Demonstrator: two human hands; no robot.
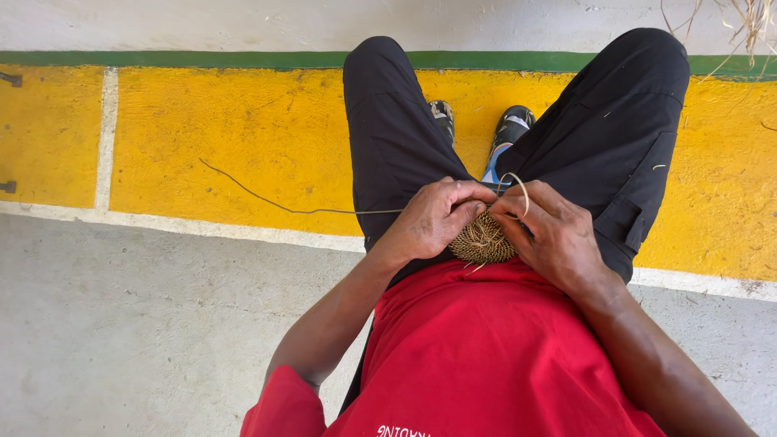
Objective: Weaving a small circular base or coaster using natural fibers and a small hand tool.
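Between both hands | coiled straw disc (482,240) | left hand (433,218), right hand (553,235) fingers pinching its rim

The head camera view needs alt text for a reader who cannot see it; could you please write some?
Seen from above, a seated person's left hand and right hand hold a small round coiled straw weaving in the lap. A long thin strand trails left over the yellow painted floor.

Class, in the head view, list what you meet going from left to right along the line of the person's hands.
Loose fibre strand → left hand → coiled woven disc → right hand.
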